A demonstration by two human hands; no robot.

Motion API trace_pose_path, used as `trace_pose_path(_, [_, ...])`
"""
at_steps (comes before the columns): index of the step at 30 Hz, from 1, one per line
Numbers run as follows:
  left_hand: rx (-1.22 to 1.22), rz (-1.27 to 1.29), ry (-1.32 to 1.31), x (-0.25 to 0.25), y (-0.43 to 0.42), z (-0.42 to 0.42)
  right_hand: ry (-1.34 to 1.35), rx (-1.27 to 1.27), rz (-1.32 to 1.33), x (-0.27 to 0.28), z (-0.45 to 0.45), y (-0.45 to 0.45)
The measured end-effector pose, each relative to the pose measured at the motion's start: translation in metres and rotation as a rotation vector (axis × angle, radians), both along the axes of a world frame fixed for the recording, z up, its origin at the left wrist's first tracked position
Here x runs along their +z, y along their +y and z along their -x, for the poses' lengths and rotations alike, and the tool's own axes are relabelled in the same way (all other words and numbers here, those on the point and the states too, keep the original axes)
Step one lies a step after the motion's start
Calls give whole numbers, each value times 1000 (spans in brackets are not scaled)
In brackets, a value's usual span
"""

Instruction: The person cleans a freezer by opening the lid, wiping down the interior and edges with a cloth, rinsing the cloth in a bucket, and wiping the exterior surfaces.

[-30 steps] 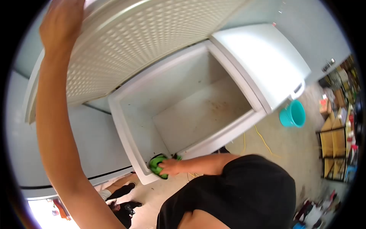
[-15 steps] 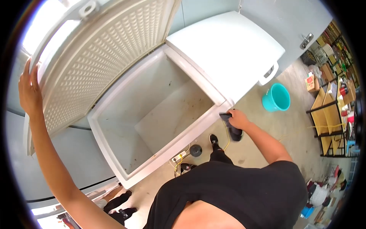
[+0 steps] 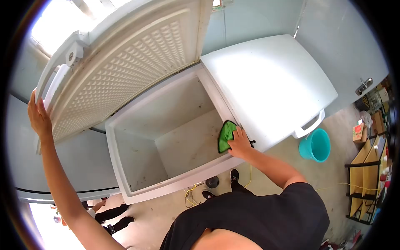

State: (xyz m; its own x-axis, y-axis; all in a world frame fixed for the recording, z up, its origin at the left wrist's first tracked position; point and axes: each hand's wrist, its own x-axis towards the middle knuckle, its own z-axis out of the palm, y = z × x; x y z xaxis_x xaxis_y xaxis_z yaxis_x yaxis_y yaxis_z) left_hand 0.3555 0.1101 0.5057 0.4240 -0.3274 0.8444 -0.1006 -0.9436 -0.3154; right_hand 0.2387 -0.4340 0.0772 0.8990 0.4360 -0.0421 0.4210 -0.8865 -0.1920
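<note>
Along the right inner edge of the open freezer (image 3: 175, 181), the right hand (image 3: 240, 143) grips a green cloth (image 3: 225, 135), fingers curled, apparently wiping. The left hand (image 3: 39, 116) meets the raised lid (image 3: 125, 75), its grip unclear. Further wiping would call for steady pressure. Half a second ago, the right hand held something dark outside the front.

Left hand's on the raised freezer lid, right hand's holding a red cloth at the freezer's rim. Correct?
Colour's wrong: the cloth is green with a dark border, as the head view shows. The left hand is on the raised lid; the right hand holds the cloth at the rim.
</note>
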Motion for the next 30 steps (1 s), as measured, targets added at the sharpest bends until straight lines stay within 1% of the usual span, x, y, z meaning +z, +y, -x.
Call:
trace_pose_path(2, [46,-6,-14,2,7,-4,-207,73,27,-43,0,-1])
trace_pose_path(3, [47,-13,-24,3,10,-7,-217,73,20,-57,-4,0])
trace_pose_path(5, [-41,38,-57,-1,16,-12,-50,84,31,-76,-20,0])
trace_pose_path(6, [-40,42,-65,-1,19,-15,206,-18,-21,-55,-36,7])
trace_pose_path(7, [-43,41,-80,0,21,-14,202,-16,-19,-42,-59,14])
trace_pose_path(9, [-45,45,-86,4,26,-19,354,-120,-194,-18,-115,27])
trace_pose_path(11, [7,53,-100,9,34,-25,18,-123,-245,-5,-182,46])
trace_pose_path(13, [-2,51,-111,13,56,-32,-293,-115,-150,-5,-261,66])
trace_pose_path(15, [96,-49,-172,18,77,-35,-297,-155,-29,-24,-340,87])
trace_pose_path(16, [152,-100,-172,21,95,-35,-305,-137,-31,-39,-367,94])
trace_pose_path(17, [207,-152,-172,24,113,-34,-262,-199,53,-52,-394,103])
trace_pose_path(18, [188,-146,-176,27,118,-35,-218,-261,133,-60,-416,114])
trace_pose_path(19, [193,-161,-183,28,107,-31,22,-275,188,-57,-431,120])
trace_pose_path(21, [203,-191,-196,29,84,-24,23,-255,248,-77,-451,127])
trace_pose_path(22, [184,-38,-182,27,66,-23,20,-241,237,-77,-456,132])
trace_pose_path(23, [159,116,-161,26,58,-23,-8,-285,161,-76,-457,132])
trace_pose_path(24, [160,110,-152,26,59,-22,-29,-336,90,-81,-454,131])
trace_pose_path(25, [206,116,-133,27,62,-22,-23,-345,89,-84,-446,127])
trace_pose_path(26, [245,124,-129,30,66,-21,11,-321,54,-81,-440,121])
trace_pose_path(27, [224,128,-148,31,76,-23,34,-300,19,-72,-435,114])
trace_pose_path(28, [229,-42,-178,27,90,-28,37,-305,-67,-71,-420,105])
trace_pose_path(30, [172,-245,-244,21,77,-36,-72,-272,26,-99,-386,94])
